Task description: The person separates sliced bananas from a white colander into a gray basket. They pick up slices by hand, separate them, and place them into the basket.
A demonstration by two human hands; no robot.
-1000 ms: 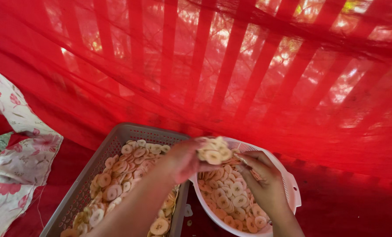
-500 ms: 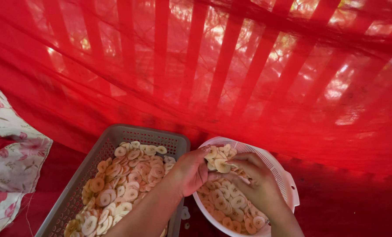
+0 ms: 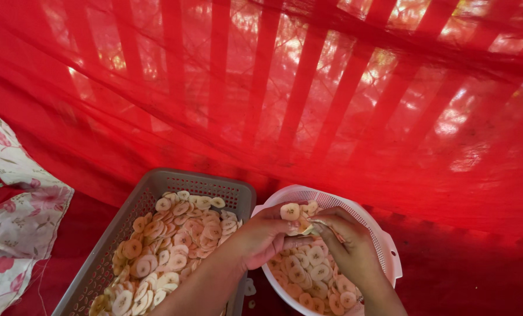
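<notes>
Slices of pale fruit (image 3: 299, 213) sit pinched in a small clump between both hands, just above the white colander (image 3: 355, 206). The left hand (image 3: 264, 234) curls closed around the clump from the left; the right hand (image 3: 346, 246) closes its fingertips on it from the right, the two hands touching. More round slices fill the colander beneath them. Just beside it, to the left, a grey perforated basket (image 3: 174, 181) holds a thick layer of the same slices. Both rest on a red floor covering; red netting (image 3: 308, 105) hangs behind, and floral cloth (image 3: 16, 216) lies at the left edge.
</notes>
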